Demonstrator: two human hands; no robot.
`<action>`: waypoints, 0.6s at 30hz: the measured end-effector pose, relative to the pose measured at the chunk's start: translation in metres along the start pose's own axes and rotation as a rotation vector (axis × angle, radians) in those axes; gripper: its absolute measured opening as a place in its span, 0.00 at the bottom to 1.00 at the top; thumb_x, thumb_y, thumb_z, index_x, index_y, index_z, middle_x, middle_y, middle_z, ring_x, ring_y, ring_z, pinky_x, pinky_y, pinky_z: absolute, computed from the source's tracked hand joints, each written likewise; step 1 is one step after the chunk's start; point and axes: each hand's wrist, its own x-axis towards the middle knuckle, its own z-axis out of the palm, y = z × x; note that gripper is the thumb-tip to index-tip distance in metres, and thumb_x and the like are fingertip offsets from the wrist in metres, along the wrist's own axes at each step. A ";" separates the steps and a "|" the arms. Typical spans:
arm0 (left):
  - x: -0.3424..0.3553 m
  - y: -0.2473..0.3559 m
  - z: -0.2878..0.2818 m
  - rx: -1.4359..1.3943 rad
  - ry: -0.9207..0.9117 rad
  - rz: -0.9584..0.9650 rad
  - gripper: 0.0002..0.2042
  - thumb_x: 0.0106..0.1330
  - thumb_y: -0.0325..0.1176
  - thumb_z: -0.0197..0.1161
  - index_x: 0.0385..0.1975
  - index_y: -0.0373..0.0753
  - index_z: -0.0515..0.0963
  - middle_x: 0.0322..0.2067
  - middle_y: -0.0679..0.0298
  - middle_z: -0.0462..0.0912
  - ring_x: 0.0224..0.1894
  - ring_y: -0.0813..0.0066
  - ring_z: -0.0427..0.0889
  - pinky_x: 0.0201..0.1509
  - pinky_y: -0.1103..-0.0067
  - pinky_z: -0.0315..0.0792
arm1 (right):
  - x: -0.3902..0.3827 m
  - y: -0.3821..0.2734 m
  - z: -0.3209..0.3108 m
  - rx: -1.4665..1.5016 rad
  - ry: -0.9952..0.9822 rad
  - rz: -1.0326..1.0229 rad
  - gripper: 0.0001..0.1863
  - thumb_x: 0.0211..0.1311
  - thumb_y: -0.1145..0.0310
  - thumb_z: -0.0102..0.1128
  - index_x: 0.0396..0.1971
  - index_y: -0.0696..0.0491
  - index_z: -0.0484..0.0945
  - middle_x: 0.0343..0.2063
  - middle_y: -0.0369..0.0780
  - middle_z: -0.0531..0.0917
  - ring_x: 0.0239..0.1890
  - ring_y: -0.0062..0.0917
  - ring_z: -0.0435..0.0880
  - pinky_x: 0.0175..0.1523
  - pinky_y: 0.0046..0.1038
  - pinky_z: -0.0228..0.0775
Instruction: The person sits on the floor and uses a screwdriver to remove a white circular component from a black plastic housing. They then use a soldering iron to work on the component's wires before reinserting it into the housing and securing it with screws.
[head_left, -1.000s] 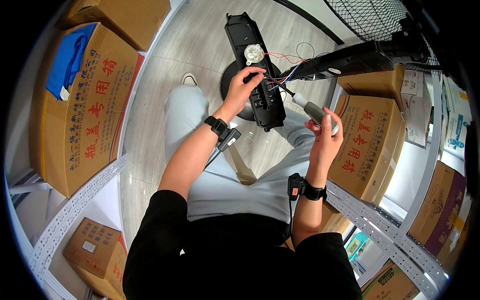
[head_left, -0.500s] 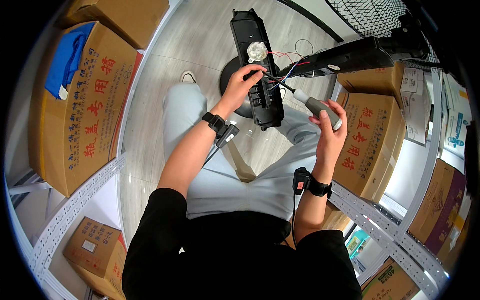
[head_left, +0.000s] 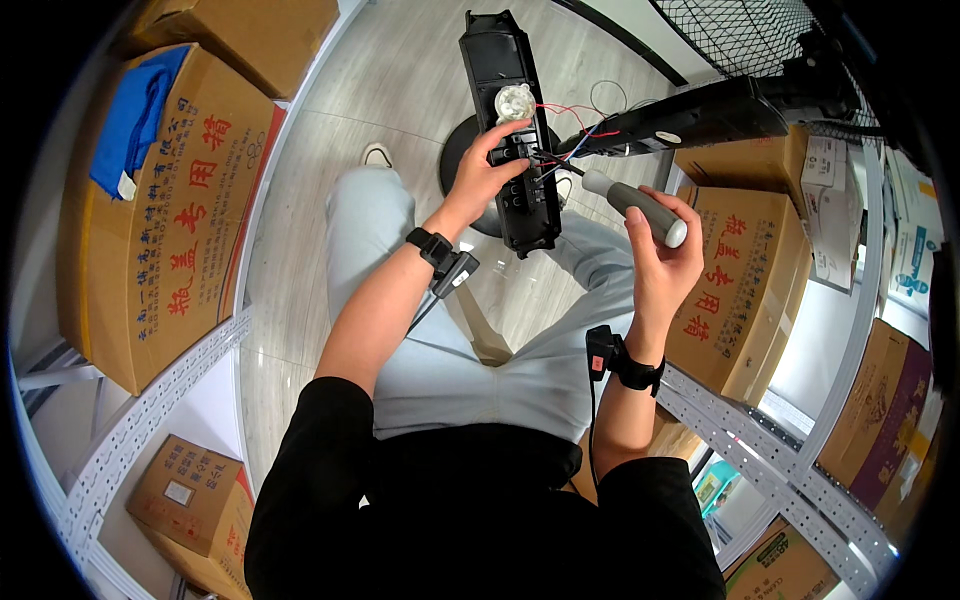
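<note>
The left hand (head_left: 487, 172) holds a long black panel (head_left: 510, 130) that has been opened up. Its grip is closed around the side of the panel, with the fingers on the middle part where the small black pieces sit. A round white part (head_left: 515, 101) is just above those fingers. Thin red, blue and black wires (head_left: 572, 130) run from the panel to a black fan pole (head_left: 680, 118) on the far side of the hand.

The right hand (head_left: 660, 262) has its grip wrapped around the grey handle of a screwdriver (head_left: 640, 205). A second ago that hand was lower and the tool was tipped more to the side. Now the hand has come up a bit and the tool's tip end points toward the panel, close to the left hand. The panel has also swung a little, so its top now points more straight away.

This looks like getting the tool lined up with a spot on the panel. The tip is not on it yet.

Big brown boxes (head_left: 175, 210) sit on shelves on both sides.
</note>
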 end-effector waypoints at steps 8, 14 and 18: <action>0.001 -0.004 0.002 -0.008 0.035 0.012 0.26 0.57 0.21 0.66 0.58 0.45 0.78 0.54 0.61 0.76 0.58 0.69 0.75 0.64 0.75 0.66 | 0.011 -0.007 0.021 -0.101 -0.036 -0.023 0.17 0.56 0.71 0.73 0.44 0.57 0.80 0.40 0.39 0.86 0.41 0.19 0.84 0.48 0.22 0.75; 0.001 -0.002 0.000 0.050 -0.004 0.040 0.26 0.59 0.17 0.65 0.60 0.39 0.75 0.58 0.64 0.77 0.59 0.76 0.74 0.63 0.79 0.69 | 0.012 -0.003 0.023 -0.139 -0.040 -0.061 0.17 0.56 0.70 0.74 0.44 0.57 0.80 0.39 0.39 0.87 0.40 0.19 0.85 0.46 0.21 0.76; 0.001 -0.001 0.000 0.056 -0.002 0.049 0.26 0.59 0.16 0.64 0.59 0.39 0.75 0.57 0.64 0.77 0.57 0.77 0.75 0.61 0.79 0.69 | 0.013 -0.002 0.024 -0.155 -0.047 -0.088 0.17 0.56 0.69 0.74 0.44 0.56 0.80 0.39 0.39 0.87 0.40 0.19 0.85 0.46 0.21 0.77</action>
